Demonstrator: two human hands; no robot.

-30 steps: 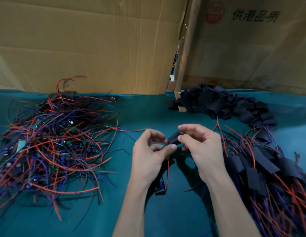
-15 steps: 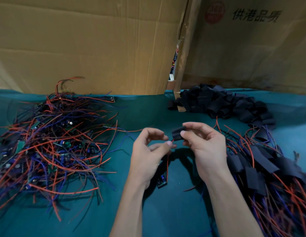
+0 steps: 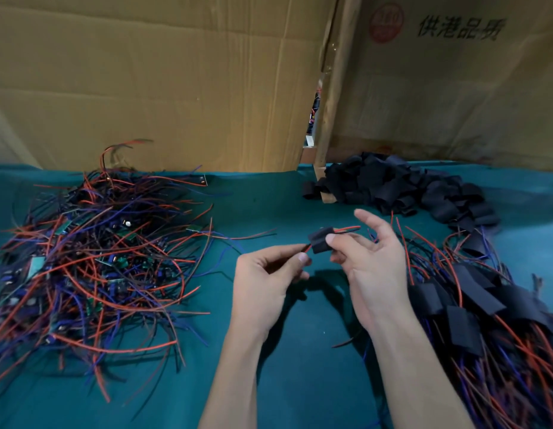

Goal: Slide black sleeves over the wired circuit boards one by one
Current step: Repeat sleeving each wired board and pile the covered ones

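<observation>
- here, above the green cloth (image 3: 269,196), the right hand (image 3: 369,267) is pinching a black sleeve (image 3: 321,241) with its thumb, the other fingers spreading out.
- the left hand (image 3: 265,283) is pinching the red wire (image 3: 305,248) coming out of the sleeve's near end.
- more wire ends are sticking out of its far end.
- bare wired boards (image 3: 92,261) are lying heaped at left.
- loose sleeves (image 3: 399,187) are piling by the cardboard (image 3: 176,88); sleeved boards (image 3: 485,311) are lying at right.

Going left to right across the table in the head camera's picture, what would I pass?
Tangle of bare wired boards → left hand → black sleeve → right hand → pile of finished sleeved boards.
</observation>
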